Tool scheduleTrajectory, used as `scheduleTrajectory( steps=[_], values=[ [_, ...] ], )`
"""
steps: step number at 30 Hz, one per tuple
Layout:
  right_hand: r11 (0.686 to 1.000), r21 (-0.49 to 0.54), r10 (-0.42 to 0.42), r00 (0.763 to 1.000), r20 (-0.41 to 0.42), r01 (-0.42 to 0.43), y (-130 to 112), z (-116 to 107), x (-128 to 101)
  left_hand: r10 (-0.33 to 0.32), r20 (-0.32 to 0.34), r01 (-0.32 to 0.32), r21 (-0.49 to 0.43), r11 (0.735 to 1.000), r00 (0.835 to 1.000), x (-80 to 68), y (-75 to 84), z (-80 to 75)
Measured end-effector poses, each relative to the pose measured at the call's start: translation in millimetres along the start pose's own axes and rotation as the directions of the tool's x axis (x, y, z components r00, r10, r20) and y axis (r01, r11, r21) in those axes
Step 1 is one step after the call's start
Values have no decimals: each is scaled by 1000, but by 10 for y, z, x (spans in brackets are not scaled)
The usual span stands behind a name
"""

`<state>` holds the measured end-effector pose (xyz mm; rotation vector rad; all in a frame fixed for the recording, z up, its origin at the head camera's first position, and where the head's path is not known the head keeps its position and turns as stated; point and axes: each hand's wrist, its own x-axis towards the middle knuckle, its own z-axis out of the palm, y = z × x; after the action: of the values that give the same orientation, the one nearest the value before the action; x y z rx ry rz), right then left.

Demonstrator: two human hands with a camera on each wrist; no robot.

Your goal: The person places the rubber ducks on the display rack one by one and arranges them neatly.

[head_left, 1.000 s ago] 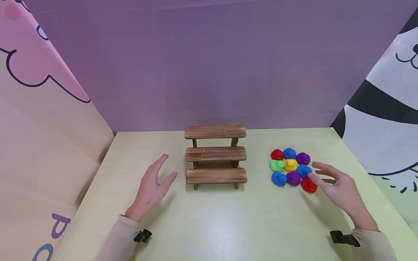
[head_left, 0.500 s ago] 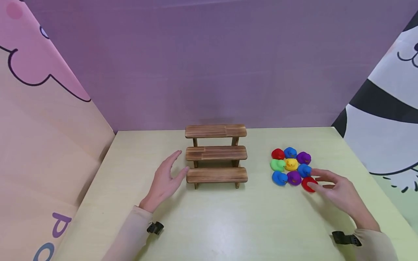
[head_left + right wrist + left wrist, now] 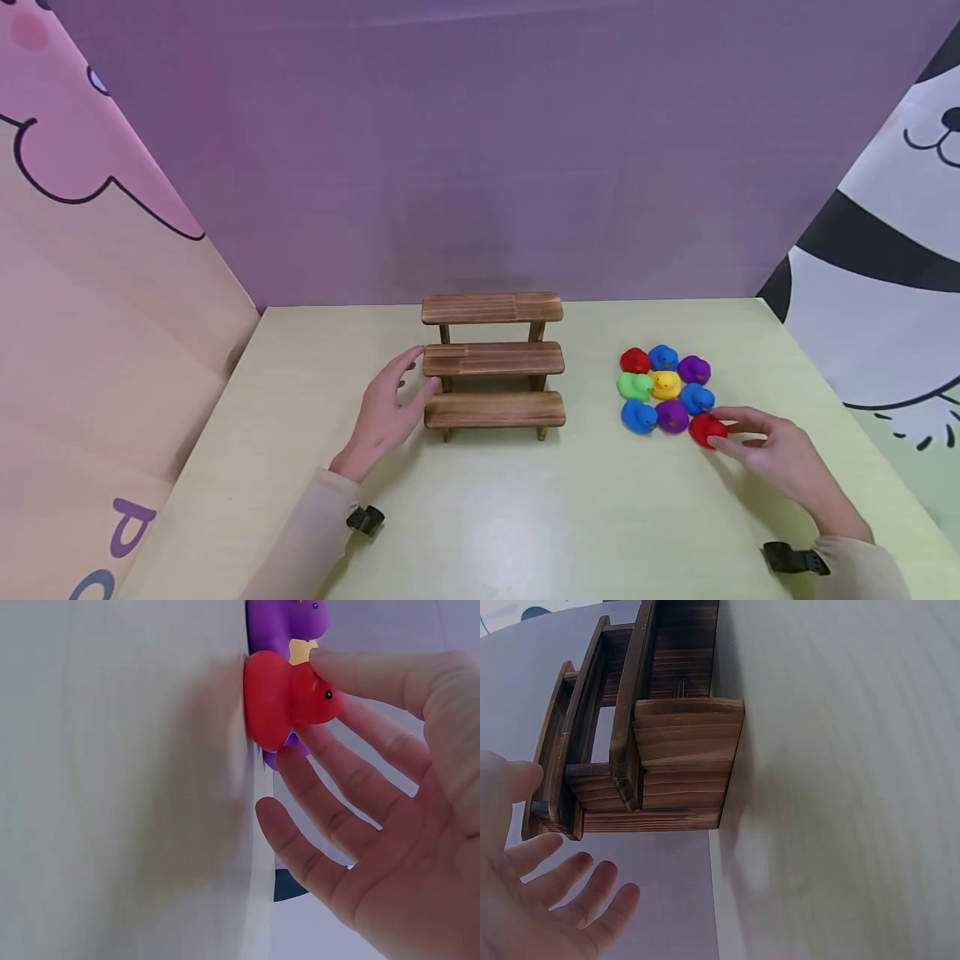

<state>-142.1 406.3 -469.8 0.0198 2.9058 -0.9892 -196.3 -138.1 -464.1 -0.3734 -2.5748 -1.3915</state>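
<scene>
A wooden three-step shelf (image 3: 492, 359) (image 3: 682, 750) stands at the middle back of the pale table (image 3: 525, 517). My left hand (image 3: 422, 372) (image 3: 562, 855) lies open at the shelf's left end, its thumb against the lowest step and its fingers (image 3: 592, 877) spread. To the right sits a tight cluster of several small rubber ducks: red, blue, purple, green and a yellow duck (image 3: 664, 384) in the middle. My right hand (image 3: 723, 430) (image 3: 319, 705) pinches the nearest red duck (image 3: 703, 428) (image 3: 281, 697) between thumb and forefinger. The duck still rests on the table beside a purple duck (image 3: 672, 414) (image 3: 289, 622).
A purple wall (image 3: 480, 167) closes the back. A pink cartoon panel (image 3: 97, 292) stands along the left edge and a panda panel (image 3: 885, 250) along the right. Bare tabletop stretches in front of the shelf and between the shelf and the ducks.
My left hand slid forward and right until it reached the shelf's left end. My right hand dropped toward me and its thumb and forefinger closed round the near red duck.
</scene>
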Motion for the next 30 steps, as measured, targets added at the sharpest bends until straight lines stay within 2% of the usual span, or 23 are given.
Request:
scheduleTrajectory(
  steps=[3,12,19,30],
  values=[
    [1000,-6,16,1000,-3,-16,-2,9,-9,-2,4,2,-5,1000,1000,13,-3,17],
    [1000,-14,-12,1000,-27,12,-13,13,-16,4,-5,-4,-14,1000,1000,46,-13,46],
    [999,-38,-17,999,-30,16,-41,-37,-4,-20,3,20,-20,1000,1000,56,-18,34],
    [994,-85,-80,994,-71,74,-283,-218,34,32,-37,-32,2,999,999,73,-17,37]
  ],
)
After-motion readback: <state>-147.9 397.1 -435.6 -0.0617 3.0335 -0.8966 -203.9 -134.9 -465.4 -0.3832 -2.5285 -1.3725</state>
